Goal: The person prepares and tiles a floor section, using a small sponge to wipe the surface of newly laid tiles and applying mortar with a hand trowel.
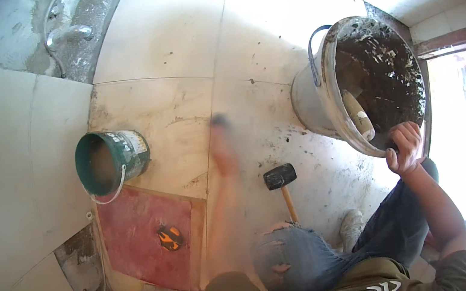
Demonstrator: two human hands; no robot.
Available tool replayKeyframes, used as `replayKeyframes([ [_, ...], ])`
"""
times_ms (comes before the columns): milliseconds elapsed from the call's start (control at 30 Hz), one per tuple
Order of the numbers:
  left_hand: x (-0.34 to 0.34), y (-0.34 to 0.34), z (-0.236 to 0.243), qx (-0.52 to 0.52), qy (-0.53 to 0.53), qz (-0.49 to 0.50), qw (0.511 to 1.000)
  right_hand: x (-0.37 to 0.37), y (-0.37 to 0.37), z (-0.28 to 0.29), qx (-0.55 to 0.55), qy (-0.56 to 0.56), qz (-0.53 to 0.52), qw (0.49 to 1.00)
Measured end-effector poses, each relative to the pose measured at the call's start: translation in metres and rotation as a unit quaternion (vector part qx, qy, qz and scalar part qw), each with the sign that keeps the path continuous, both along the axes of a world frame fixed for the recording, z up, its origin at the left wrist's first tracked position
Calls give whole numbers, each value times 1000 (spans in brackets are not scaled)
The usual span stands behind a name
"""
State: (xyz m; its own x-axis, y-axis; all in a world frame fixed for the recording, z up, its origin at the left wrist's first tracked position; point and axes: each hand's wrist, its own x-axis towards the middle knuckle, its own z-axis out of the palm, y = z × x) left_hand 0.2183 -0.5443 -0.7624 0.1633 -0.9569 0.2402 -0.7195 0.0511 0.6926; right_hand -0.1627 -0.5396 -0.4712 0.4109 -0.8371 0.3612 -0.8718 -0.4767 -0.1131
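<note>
My left hand [224, 156] is stretched forward over the pale floor tiles, smeared by motion. A small dark thing [219, 121] shows at its fingertips, too blurred to name. On the right, my right hand [406, 145] is closed round the near rim of a large whitish bucket [316, 95]. This bucket tilts toward me, its inside coated with dark dirt. A pale, rounded object [357, 113] lies inside it. Between my hands a rubber mallet [280, 177] with a black head and wooden handle rests on the tiles, beside my bent knee.
A green bucket [139, 150] with a white handle stands at the left. Below it, a black and orange tool [170, 237] lies on a red board [138, 239]. Pipe fittings [69, 35] project from the far left wall. Debris dots the floor; a doorway is at right.
</note>
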Motion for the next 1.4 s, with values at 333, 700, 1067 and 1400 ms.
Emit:
replayKeyframes([
  [333, -39, -169, 47, -83, -41, -10, 996, -6, 1, 1, -4, 0, 9, 1000],
  [700, -51, -91, 114, 205, 202, 32, 957, -19, 0, -1, -32, -10, 14, 999],
  [1067, 278, -49, 244, 85, -227, 313, 918, -3, 9, 6, -15, -17, -18, 1000],
  [1400, 343, -83, 143, 446, -169, 92, 874, -2, 0, 3, -26, -19, 9, 999],
])
